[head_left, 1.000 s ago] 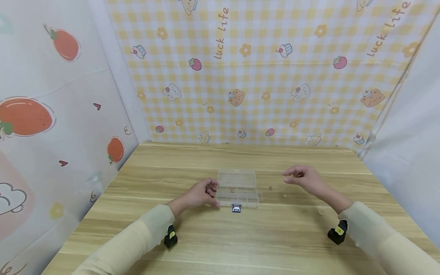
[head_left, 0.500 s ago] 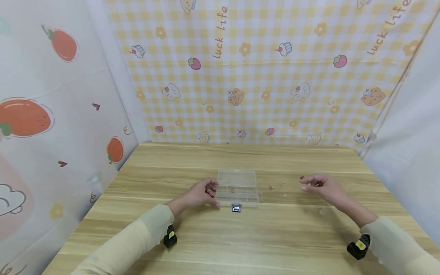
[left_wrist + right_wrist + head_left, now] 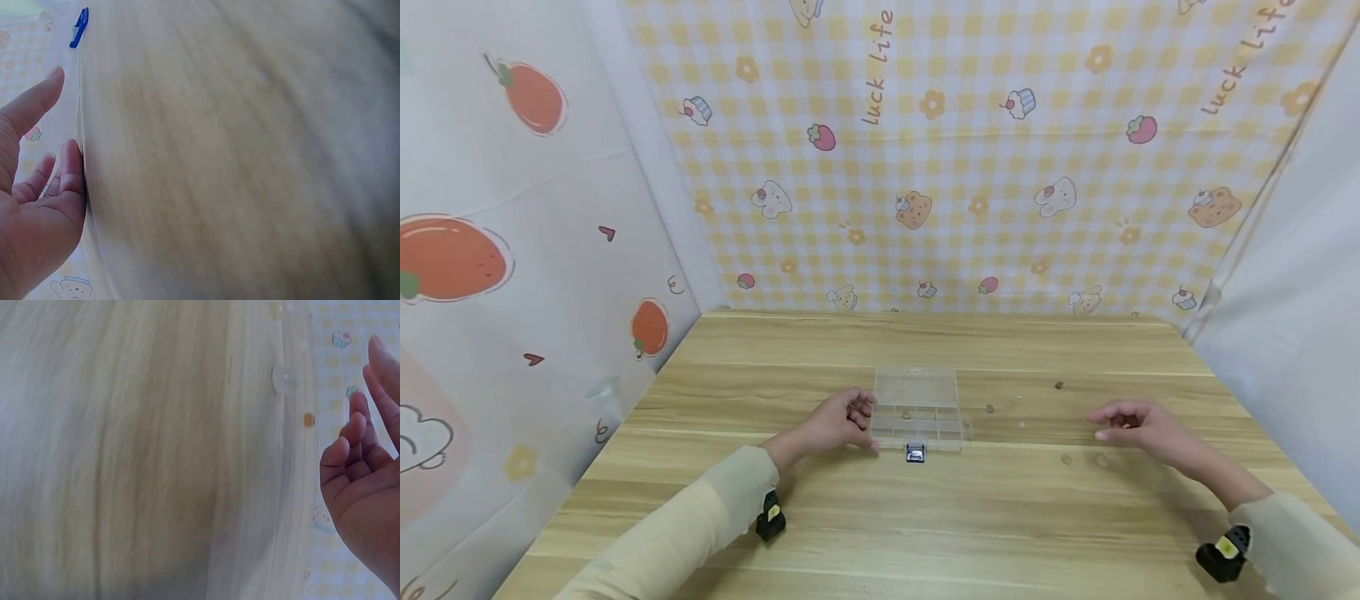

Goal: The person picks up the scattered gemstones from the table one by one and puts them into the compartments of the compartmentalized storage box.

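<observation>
A clear plastic compartment box (image 3: pixel 916 387) lies on the table with its lid folded back and a dark blue latch (image 3: pixel 915 453) at the front. Inside one compartment is a small brownish piece (image 3: pixel 906 415). My left hand (image 3: pixel 829 425) holds the box's left end, thumb at the front corner and fingers curled by the side. My right hand (image 3: pixel 1142 429) hovers over the table at the right, fingers loosely bent, holding nothing. Near it lie a brown piece (image 3: pixel 1058 385) and a pale round piece (image 3: pixel 1101 460). In the right wrist view a clear round piece (image 3: pixel 284 380) shows.
Several other tiny pieces lie between box and right hand, among them a dark one (image 3: pixel 990 408) and a pinkish one (image 3: pixel 1022 425). The wooden table (image 3: pixel 925 525) ends at a checked cloth (image 3: pixel 977 167) behind and a white cloth (image 3: pixel 1285 333) at the right.
My right hand has moved right and toward me, away from the small pieces, uncovering the brown piece and a pale one near it. My left hand stays at the box.
</observation>
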`<state>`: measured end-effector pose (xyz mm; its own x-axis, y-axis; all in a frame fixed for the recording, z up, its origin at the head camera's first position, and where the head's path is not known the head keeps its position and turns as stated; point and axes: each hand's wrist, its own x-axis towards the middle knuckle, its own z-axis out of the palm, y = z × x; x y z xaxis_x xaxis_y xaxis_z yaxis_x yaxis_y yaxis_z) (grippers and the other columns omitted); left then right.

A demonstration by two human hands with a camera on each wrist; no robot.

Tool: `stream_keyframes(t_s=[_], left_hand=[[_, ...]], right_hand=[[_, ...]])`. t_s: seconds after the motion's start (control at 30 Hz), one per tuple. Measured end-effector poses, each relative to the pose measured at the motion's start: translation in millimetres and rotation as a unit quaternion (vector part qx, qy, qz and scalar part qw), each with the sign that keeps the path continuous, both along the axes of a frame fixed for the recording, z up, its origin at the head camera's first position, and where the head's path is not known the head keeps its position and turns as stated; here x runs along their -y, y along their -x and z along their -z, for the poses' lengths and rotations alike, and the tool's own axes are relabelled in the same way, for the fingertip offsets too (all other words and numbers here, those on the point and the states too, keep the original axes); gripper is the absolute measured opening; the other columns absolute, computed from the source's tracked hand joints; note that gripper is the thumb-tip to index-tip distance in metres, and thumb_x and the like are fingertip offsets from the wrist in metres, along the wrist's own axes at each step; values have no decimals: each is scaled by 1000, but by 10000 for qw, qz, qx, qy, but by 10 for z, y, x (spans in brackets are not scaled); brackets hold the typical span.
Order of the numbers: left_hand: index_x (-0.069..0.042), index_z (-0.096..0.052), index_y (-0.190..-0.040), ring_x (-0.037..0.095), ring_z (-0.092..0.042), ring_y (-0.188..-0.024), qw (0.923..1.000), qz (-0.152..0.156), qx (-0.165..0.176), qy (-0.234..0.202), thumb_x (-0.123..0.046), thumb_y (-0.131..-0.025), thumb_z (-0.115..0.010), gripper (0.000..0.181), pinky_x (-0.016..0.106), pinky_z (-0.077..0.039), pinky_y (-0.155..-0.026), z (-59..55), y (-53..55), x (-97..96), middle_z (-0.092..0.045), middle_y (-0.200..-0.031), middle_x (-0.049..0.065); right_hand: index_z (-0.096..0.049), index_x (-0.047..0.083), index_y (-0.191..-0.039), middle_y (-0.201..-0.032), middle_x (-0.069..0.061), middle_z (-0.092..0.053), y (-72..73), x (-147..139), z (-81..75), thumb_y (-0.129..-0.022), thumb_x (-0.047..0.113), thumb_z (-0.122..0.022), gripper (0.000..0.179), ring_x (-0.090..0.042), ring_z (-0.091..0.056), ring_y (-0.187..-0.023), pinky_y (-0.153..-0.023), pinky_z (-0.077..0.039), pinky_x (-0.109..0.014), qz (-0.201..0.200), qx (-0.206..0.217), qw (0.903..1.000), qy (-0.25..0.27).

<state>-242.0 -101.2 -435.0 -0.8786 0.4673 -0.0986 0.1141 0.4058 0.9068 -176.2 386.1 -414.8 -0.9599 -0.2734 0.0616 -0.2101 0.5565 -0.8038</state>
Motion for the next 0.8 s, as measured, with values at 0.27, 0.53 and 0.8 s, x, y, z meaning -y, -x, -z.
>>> stream_keyframes(t_s=[0.27, 0.53, 0.8], left_hand=[[1, -53, -123, 22, -53, -90, 10000, 19, 9, -40, 0, -66, -88, 67, 32, -48, -79, -22, -17, 0, -54, -108, 10], [2, -53, -122, 21, -53, -89, 10000, -4, 18, -80, 2, -65, -88, 67, 31, -48, -77, -25, -24, 2, -54, -107, 11], [1, -54, -121, 21, -52, -89, 10000, -21, 7, -76, 2, -65, -88, 66, 31, -48, -77, -16, -25, -4, -54, -107, 10]], right_hand=[[-65, -9, -110, -91, -6, -64, -37, -144, 38, -88, 11, -72, 31, -8, -51, -74, -60, -46, -26, -353, 333, 9988, -105], [-65, -10, -110, -96, -9, -68, -66, -172, 84, -87, 8, -72, 30, -8, -53, -72, -58, -46, -25, -669, 524, 9964, -69], [-64, -12, -108, -92, -7, -67, -44, -206, 193, -86, -1, -71, 25, -8, -54, -73, -59, -47, -25, -1040, 313, 9940, 152]])
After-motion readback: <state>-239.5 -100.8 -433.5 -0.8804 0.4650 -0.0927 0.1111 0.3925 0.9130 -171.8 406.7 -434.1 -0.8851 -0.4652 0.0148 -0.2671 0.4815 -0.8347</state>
